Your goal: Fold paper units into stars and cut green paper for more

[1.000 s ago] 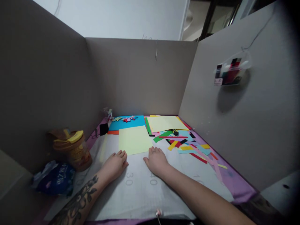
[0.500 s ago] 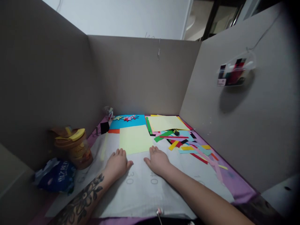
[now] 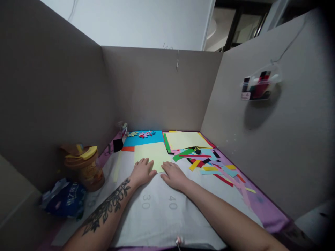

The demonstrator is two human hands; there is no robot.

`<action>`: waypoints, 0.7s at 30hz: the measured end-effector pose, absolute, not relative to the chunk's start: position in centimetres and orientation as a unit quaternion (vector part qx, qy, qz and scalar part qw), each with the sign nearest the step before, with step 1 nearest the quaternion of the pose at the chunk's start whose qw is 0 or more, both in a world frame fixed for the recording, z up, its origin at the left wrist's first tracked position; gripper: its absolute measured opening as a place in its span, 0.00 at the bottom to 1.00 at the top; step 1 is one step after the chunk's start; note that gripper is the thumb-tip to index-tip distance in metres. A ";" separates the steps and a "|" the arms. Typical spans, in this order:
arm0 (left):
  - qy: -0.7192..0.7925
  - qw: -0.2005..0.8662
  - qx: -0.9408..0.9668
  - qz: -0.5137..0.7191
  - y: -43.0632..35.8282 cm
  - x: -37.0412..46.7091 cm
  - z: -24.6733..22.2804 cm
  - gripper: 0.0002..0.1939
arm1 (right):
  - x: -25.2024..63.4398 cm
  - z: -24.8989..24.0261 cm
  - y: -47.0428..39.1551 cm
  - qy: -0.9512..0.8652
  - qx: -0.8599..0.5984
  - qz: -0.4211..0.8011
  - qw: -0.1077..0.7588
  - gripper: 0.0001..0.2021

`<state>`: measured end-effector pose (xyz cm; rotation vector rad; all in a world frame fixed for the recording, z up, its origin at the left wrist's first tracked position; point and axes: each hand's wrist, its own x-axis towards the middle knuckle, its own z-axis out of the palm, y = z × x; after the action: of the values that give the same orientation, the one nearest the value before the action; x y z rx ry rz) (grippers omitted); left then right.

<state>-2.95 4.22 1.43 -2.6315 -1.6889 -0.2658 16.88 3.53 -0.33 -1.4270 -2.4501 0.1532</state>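
Observation:
A pale yellow-green sheet of paper lies flat in front of me on the white numbered mat. My left hand rests on its near left corner, palm down with the fingers stretched out. On the near right corner, the fingertips of my right hand touch the paper, and that hand is also flat and open. Behind the sheet is a blue sheet carrying several small paper stars.
Coloured paper strips lie scattered to the right, below a stack of coloured sheets. A brown tub with a yellow lid and a blue packet stand at left. Grey panels enclose the table; a clear container hangs at right.
My left hand has moved right and slightly forward, onto the sheet's near edge and closer to my right hand. The right hand has shifted slightly left. The view has tilted a little upward.

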 end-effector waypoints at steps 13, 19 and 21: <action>-0.707 -0.144 -0.597 -0.350 6.7 -8.8 0.3 0.16 | 15.4 0.6 1.8 -0.930 -0.340 0.024 0.141 0.14; -0.661 -0.337 -0.384 -0.550 7.3 -8.4 -0.6 0.16 | 15.3 0.0 3.6 -0.915 -0.378 0.033 0.138 0.23; -0.652 -0.359 -0.337 -0.577 6.9 -7.2 -0.7 0.19 | 15.3 -0.2 3.8 -0.913 -0.380 0.036 0.140 0.24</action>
<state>-7.17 6.88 -0.75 -1.3984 -2.7071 -2.3951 15.30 3.81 -0.25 -1.0994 -2.6395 0.1032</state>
